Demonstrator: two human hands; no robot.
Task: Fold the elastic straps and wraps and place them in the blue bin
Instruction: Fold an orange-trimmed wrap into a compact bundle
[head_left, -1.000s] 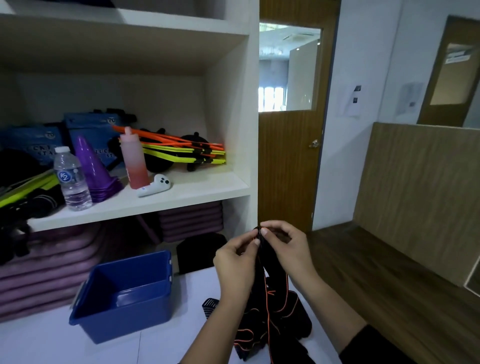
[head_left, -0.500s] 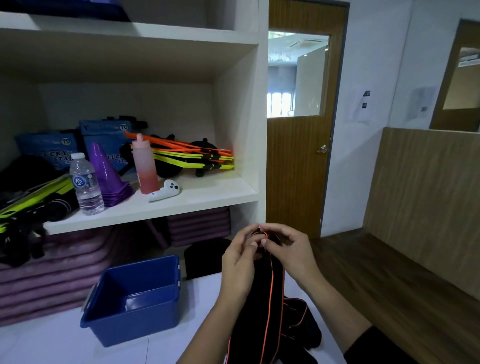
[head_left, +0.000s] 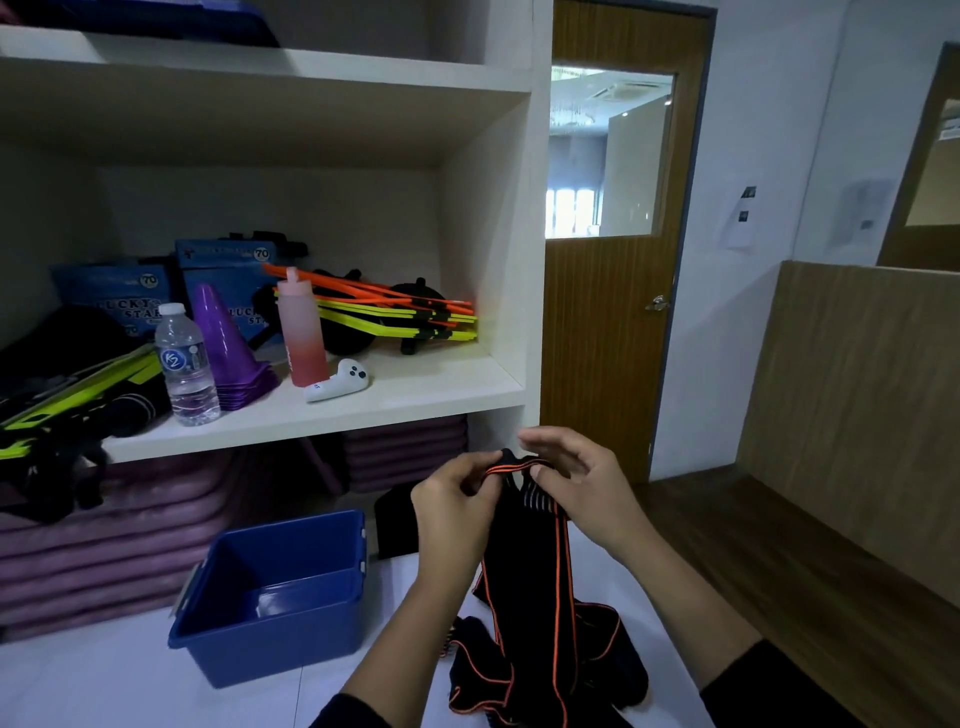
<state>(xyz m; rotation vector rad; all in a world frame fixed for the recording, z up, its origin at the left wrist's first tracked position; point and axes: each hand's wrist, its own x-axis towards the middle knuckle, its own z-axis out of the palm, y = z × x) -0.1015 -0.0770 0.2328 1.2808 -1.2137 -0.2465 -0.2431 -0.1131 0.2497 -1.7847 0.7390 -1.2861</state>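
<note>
A black elastic wrap with orange edging (head_left: 537, 566) hangs from both my hands above the white table (head_left: 104, 680). My left hand (head_left: 454, 506) pinches its top end at the left. My right hand (head_left: 582, 491) pinches the same end at the right, thumb on the band and the other fingers spread above it. The lower part of the wrap lies bunched on the table among more black and orange straps (head_left: 608, 660). The blue bin (head_left: 270, 629) stands empty on the table to the left of my hands.
A white shelf unit (head_left: 332, 415) behind the table holds a water bottle (head_left: 186, 366), purple cones (head_left: 226, 348), a pink bottle (head_left: 301, 332), a white controller (head_left: 338, 383) and orange and yellow bars. Purple mats are stacked below. A wooden door (head_left: 608, 338) and a wooden bench stand to the right.
The two hands have drawn slightly apart at the wrap's top end, so the orange edge now spans between them. The view has shifted a little.
</note>
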